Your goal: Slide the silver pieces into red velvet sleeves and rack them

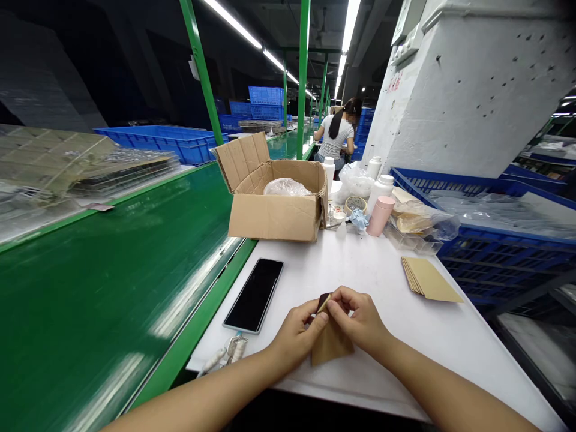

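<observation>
Near the front edge of the white table, my left hand (299, 330) and my right hand (357, 315) meet over a brown paper piece (330, 345). The fingers of both hands are closed on its upper end, where a small dark piece (322, 302) shows between them. The lower part of the paper hangs below the hands, over the table. To the left of my left hand lies a black phone (255, 295). A stack of brown paper pieces (429, 279) rests on the table to the right.
An open cardboard box (274, 216) stands at the table's back left, beside a green conveyor (112, 270). Bottles, tape and a pink container (380, 216) are behind. Blue crates (508, 252) flank the right side. A person (335, 135) sits farther back.
</observation>
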Demonstrator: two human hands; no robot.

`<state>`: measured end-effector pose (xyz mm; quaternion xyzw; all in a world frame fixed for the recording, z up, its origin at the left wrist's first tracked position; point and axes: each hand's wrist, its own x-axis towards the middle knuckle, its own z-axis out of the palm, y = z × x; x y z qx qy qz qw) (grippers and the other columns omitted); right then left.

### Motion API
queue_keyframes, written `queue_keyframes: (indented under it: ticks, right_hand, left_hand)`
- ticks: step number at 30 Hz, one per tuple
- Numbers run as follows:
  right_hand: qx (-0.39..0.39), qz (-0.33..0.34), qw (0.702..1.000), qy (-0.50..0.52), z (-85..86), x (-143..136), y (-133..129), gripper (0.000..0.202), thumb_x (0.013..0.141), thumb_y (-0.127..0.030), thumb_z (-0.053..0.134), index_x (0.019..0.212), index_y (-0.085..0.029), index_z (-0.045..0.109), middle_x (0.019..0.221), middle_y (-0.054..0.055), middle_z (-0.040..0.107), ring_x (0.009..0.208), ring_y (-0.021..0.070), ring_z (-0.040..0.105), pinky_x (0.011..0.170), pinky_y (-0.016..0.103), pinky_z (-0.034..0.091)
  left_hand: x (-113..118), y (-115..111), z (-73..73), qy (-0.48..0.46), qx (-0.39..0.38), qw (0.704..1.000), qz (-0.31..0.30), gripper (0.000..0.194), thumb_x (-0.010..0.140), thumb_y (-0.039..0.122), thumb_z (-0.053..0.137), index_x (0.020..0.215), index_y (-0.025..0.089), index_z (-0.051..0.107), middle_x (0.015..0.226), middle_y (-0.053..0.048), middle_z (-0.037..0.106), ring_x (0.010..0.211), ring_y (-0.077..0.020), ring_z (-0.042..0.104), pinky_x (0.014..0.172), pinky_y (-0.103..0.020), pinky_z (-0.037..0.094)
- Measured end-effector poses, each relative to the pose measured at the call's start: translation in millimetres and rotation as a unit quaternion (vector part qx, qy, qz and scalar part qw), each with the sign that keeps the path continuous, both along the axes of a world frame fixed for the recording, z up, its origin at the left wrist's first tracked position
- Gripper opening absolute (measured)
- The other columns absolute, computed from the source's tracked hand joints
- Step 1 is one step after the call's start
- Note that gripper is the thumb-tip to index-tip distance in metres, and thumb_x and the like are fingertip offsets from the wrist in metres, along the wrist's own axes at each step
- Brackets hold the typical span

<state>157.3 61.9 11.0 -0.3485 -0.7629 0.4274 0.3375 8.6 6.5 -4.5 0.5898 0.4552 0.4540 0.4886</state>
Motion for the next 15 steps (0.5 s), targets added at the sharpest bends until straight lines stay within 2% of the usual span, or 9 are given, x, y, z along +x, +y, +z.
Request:
queue_keyframes:
  ticks: [6,11,15]
  right_hand:
    - [-0.005,-0.005,1.0,0.005,-1.2,0.9,0.1,0.016,0.081,-0.028,0.052,0.069,-0.017,0.055,0.06,-0.001,0.056,0.054,0.0101,0.048,0.049,0.021,0.039]
    - [-0.067,-0.01,0.997,0.039,-1.4,1.1,1.2,0.022,0.082,-0.034,0.052,0.07,-0.016,0.054,0.06,-0.002,0.052,0.049,0.0088,0.047,0.046,0.021,0.038]
    - [-0.094,-0.008,0.994,0.052,-2.2,0.2,2.2,0.021,0.081,-0.034,0.054,0.07,-0.016,0.054,0.059,-0.002,0.051,0.047,0.008,0.046,0.045,0.02,0.037]
  left_hand:
    - [1.0,-0.3,1.2,0.001,-0.006,1.0,0.007,0.039,0.086,0.038,0.042,0.114,0.017,0.057,0.108,-0.007,0.06,0.095,-0.0164,0.055,0.087,-0.026,0.042]
    - [0.6,-0.9,1.9,0.024,-0.005,1.0,0.003,0.036,0.086,0.038,0.04,0.111,0.019,0.058,0.105,-0.005,0.061,0.092,-0.0152,0.055,0.083,-0.023,0.041]
    - [-0.1,-0.9,1.9,0.03,0.0,1.0,0.004,0.035,0.087,0.037,0.04,0.11,0.019,0.059,0.104,-0.005,0.061,0.091,-0.0149,0.055,0.082,-0.023,0.04]
